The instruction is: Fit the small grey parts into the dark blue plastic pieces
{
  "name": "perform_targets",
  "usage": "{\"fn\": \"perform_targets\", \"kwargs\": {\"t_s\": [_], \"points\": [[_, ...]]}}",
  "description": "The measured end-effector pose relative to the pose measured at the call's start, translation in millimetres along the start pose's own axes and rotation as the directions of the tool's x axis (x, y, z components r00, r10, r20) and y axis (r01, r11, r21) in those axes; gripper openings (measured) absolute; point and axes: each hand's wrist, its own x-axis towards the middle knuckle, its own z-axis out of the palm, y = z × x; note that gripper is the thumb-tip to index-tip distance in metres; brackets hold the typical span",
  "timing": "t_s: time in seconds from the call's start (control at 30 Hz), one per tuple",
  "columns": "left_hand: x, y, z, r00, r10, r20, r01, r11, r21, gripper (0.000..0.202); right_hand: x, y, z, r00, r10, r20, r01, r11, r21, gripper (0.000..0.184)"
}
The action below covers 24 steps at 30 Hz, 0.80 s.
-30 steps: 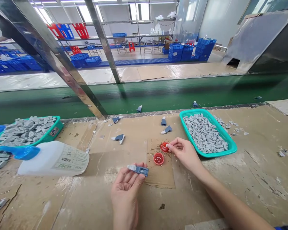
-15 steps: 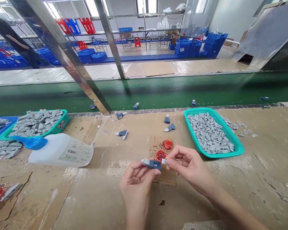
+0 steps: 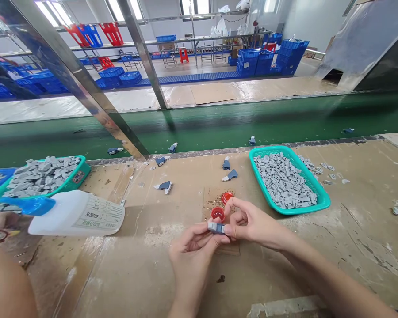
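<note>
My left hand point(image 3: 195, 249) is closed, pinching a small blue-grey plastic part point(image 3: 216, 228) with a light grey tip toward the left. At that part's right end, the thumb and finger of my right hand point(image 3: 247, 225) are pressed together. They cover the small light grey plastic piece seen in them earlier. Just beyond my fingers stand two red caps, the nearer cap point(image 3: 217, 213) holding liquid and the farther cap point(image 3: 227, 197) behind it. More blue-grey parts lie on the cardboard, among them an angled part point(image 3: 231, 175).
A teal basket point(image 3: 325, 204) of light grey pieces stands right; another teal basket point(image 3: 82, 170) is left. A white bottle point(image 3: 82, 214) with blue nozzle lies nearby. A co-worker's arm point(image 3: 6, 278) reaches in at left. A green conveyor belt point(image 3: 202, 128) crosses behind, carrying several parts.
My right hand has brought the small grey piece against the end of the blue-grey part, which has turned in my left fingers. A co-worker's arm has come in at the left. The view has shifted slightly.
</note>
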Motion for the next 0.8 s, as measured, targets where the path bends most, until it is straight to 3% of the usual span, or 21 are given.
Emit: {"fn": "perform_targets", "kwargs": {"t_s": [0.13, 0.2, 0.27, 0.3, 0.33, 0.47, 0.57, 0.7, 0.8], "points": [[26.5, 7.9, 1.0, 0.961, -0.067, 0.269, 0.055, 0.997, 0.050, 0.035, 4.5, -10.4, -5.6, 0.992, -0.050, -0.118, 0.040, 0.996, -0.085, 0.033], [51.4, 16.7, 3.4, 0.924, 0.013, 0.381, -0.093, 0.977, 0.193, 0.038, 3.2, -20.8, -14.4, 0.966, -0.117, -0.231, 0.090, 0.988, -0.124, 0.032], [87.4, 26.3, 6.5, 0.870, 0.161, 0.465, -0.381, 0.818, 0.431, 0.036, -1.8, -30.1, -30.6, 0.907, -0.207, -0.365, 0.144, 0.970, -0.194, 0.033], [109.4, 30.5, 8.1, 0.827, 0.251, 0.502, -0.535, 0.625, 0.569, 0.037, -5.5, -32.9, -41.1, 0.872, -0.247, -0.424, 0.155, 0.958, -0.240, 0.034], [133.5, 34.1, 9.7, 0.813, 0.291, 0.503, -0.578, 0.501, 0.644, 0.040, -9.8, -33.8, -52.6, 0.836, -0.277, -0.473, 0.150, 0.946, -0.288, 0.035], [231.4, 42.4, 13.3, 0.839, 0.302, 0.452, -0.525, 0.233, 0.819, 0.051, -28.1, -19.6, -99.2, 0.753, -0.317, -0.576, 0.038, 0.895, -0.444, 0.037], [282.9, 46.5, 11.3, 0.870, 0.278, 0.408, -0.441, 0.065, 0.895, 0.046, -38.8, -2.1, -125.3, 0.726, -0.329, -0.604, -0.056, 0.847, -0.529, 0.034], [313.1, 54.1, 0.4, 0.916, 0.208, 0.342, -0.323, -0.121, 0.939, 0.041, -45.2, 9.7, -145.9, 0.721, -0.335, -0.606, -0.211, 0.727, -0.653, 0.031], [321.6, 60.4, -11.1, 0.950, 0.172, 0.260, -0.214, -0.246, 0.945, 0.039, -43.9, 10.3, -155.5, 0.745, -0.394, -0.537, -0.290, 0.534, -0.794, 0.025]]}}
